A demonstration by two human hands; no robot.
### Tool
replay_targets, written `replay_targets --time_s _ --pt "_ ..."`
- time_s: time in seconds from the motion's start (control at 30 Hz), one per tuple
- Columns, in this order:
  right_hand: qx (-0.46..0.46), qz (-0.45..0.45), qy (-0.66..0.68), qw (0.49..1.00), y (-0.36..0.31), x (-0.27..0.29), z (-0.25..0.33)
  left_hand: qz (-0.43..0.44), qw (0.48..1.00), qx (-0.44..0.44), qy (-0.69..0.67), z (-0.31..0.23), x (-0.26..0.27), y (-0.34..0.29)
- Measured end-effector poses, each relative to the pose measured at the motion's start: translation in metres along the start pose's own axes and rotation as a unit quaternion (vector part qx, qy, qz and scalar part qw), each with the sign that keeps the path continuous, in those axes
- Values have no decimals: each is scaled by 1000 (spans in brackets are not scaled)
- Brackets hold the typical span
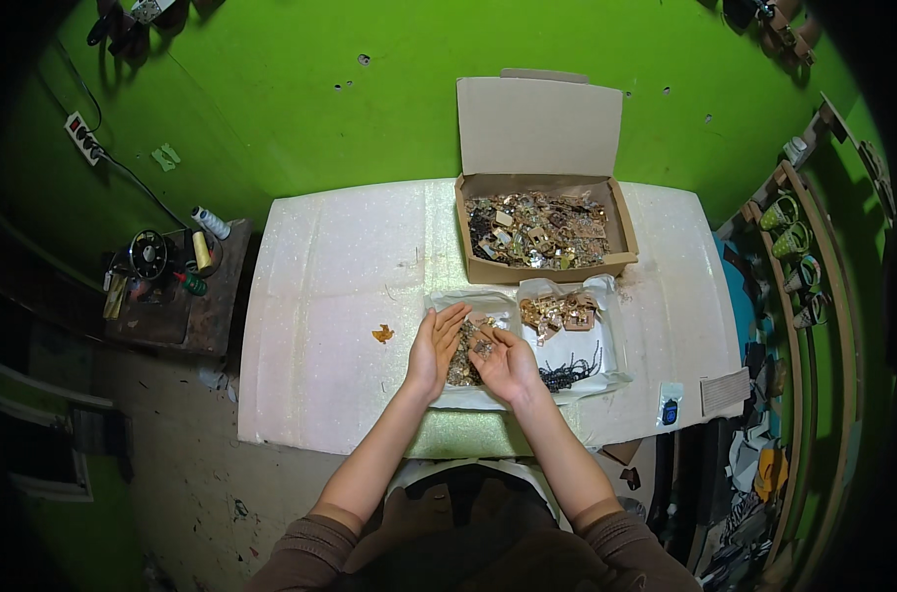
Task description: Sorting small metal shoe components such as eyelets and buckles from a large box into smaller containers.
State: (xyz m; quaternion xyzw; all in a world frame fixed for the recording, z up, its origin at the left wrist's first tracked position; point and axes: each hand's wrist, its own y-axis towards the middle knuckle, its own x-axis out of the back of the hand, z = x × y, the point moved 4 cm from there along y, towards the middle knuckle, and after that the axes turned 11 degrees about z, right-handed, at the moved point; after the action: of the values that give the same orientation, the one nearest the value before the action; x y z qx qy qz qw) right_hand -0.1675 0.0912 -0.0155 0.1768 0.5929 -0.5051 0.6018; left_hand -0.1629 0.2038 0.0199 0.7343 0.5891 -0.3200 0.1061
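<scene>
My right hand (511, 370) is palm up, slightly cupped, with a few small silvery metal pieces (483, 347) resting on its fingers. Beside it on the left, my left hand (435, 349) is empty, its fingers stretched and held together, the palm turned inward. Both are over a paper-lined tray (473, 401), where a heap of small metal bits (460, 371) shows between them. The adjoining lined tray (616, 340) holds gold-coloured pieces (557, 314) and black beaded-looking strands (573, 373). Behind stands a lidded cardboard box (537, 272), lid raised, full of mixed metal pieces (542, 227).
An orange scrap (382, 333) lies left of the trays on the pale table cover (320, 266). A small packet (671, 405) and a card (725, 393) are near the right edge. Thread cones (210, 223) stand on a side table; footwear (790, 240) hangs on the right rack.
</scene>
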Motion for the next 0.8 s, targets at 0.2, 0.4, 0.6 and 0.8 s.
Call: replay_targets --time_s 0.2,0.4,0.6,0.8 --pt "32 10 -61 998 -12 7 2 0 1000 11 5 1 -7 -11" --pt "26 49 -173 983 -27 3 3 1 998 -53 32 2 -17 -21" --pt "-5 109 -121 987 -34 7 14 8 997 -77 5 11 -35 -13" --pt "-30 128 -136 982 -42 0 61 -9 997 -77 21 1 -63 10"
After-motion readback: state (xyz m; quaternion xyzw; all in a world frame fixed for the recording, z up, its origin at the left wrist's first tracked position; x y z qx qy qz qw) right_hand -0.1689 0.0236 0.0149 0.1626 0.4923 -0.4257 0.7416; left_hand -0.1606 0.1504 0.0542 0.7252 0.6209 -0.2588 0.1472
